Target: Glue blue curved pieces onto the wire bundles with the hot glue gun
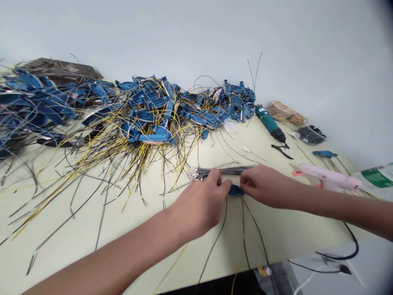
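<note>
My left hand (pixel 202 200) and my right hand (pixel 264 186) meet over the pale table (pixel 129 229), both pinched on a small blue connector piece (pixel 236 190) between them. Thin black wires (pixel 245 233) trail from that piece toward the table's near edge. Just behind my fingers lies a bundle of grey wires (pixel 227 170) with shiny metal tips at its left end.
A big heap of blue connector pieces with yellow and black wires (pixel 147 112) covers the back and left. On the right lie a green-handled tool (pixel 270 123), a pink glue gun (pixel 325 178), bags of small parts (pixel 287 111) and a black cable (pixel 350 246).
</note>
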{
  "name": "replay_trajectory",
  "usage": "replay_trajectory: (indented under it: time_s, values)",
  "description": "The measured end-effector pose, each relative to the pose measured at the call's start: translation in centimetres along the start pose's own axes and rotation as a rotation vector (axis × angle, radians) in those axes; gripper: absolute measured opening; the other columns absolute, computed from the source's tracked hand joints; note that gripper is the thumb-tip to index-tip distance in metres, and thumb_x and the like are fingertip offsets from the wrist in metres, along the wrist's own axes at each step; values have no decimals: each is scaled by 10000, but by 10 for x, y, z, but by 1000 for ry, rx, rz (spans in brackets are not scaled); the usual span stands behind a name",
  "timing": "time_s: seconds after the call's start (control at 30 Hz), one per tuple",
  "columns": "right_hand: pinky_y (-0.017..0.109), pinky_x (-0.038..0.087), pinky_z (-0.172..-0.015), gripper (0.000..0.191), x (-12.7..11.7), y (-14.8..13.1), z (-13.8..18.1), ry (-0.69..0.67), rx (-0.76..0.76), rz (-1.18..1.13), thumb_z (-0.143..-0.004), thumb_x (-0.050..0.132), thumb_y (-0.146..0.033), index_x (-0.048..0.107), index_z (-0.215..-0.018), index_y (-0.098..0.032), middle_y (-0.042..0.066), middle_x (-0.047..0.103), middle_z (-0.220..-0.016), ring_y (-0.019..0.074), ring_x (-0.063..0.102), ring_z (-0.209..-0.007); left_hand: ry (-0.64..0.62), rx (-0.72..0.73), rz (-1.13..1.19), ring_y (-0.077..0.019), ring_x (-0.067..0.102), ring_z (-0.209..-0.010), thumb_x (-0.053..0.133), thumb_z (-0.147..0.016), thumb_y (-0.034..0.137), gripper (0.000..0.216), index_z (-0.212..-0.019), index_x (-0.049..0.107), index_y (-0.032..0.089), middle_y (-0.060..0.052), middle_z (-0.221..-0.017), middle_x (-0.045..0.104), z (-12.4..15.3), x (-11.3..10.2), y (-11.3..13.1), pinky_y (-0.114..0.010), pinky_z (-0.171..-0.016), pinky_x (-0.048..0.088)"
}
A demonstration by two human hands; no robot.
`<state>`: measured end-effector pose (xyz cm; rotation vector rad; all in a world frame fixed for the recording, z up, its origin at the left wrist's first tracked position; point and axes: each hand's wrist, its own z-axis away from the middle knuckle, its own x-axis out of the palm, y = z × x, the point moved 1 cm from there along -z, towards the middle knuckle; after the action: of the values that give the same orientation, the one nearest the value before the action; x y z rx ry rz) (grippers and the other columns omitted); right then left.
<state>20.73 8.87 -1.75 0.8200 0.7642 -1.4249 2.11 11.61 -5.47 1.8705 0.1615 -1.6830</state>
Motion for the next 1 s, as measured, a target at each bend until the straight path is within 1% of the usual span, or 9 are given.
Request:
replay_trajectory:
  time_s: [0.2, 0.43, 0.53, 0.7, 0.87, 1.0]
  values:
    - [343, 524, -754, 260, -1, 1, 0, -6, 10, -10, -950, 557, -383, 645, -863, -154, 0, 658, -811, 140, 632, -756, 4, -5, 5, -78, 111, -435, 430, -814, 118, 489, -1286, 480, 238, -56, -1075, 509, 0, 1, 1, -299, -426, 145]
    - [320, 535, -710, 268, 0, 9, -8, -88, 1, -81, -951, 555, -394, 648, -891, -150, -3, 658, -814, 132, 634, -731, -1, 4, 1, -80, 137, -434, 426, -815, 123, 487, -1284, 491, 238, -59, -1083, 506, 1, 0, 1, -302, -427, 155]
    - [314, 534, -701, 269, -1, 8, -9, -102, 4, -82, -950, 555, -397, 647, -896, -151, 0, 658, -823, 130, 631, -727, -1, 1, -11, -74, 169, -428, 423, -819, 123, 480, -1281, 491, 237, -65, -1081, 510, 0, -1, 2, -297, -426, 166]
    - [327, 534, -724, 262, -3, 5, -9, -103, 12, -29, -945, 564, -395, 647, -892, -152, 5, 662, -837, 136, 634, -751, -11, -8, -27, -70, 274, -430, 427, -811, 116, 479, -1272, 491, 230, -78, -1088, 518, 0, -2, 3, -287, -426, 228]
    - [350, 537, -762, 255, -5, -2, -7, -99, 45, 59, -950, 556, -393, 647, -925, -156, 18, 669, -880, 148, 643, -801, -18, -9, -33, -69, 279, -435, 431, -819, 120, 502, -1304, 471, 242, -77, -1110, 520, 0, -2, 4, -280, -440, 231]
    - [356, 540, -772, 249, -6, -9, -6, -104, 72, 122, -952, 557, -386, 644, -940, -153, 26, 670, -905, 153, 647, -825, -18, -9, -33, -68, 317, -438, 429, -829, 122, 492, -1305, 461, 241, -82, -1105, 516, 0, -2, 4, -275, -442, 261]
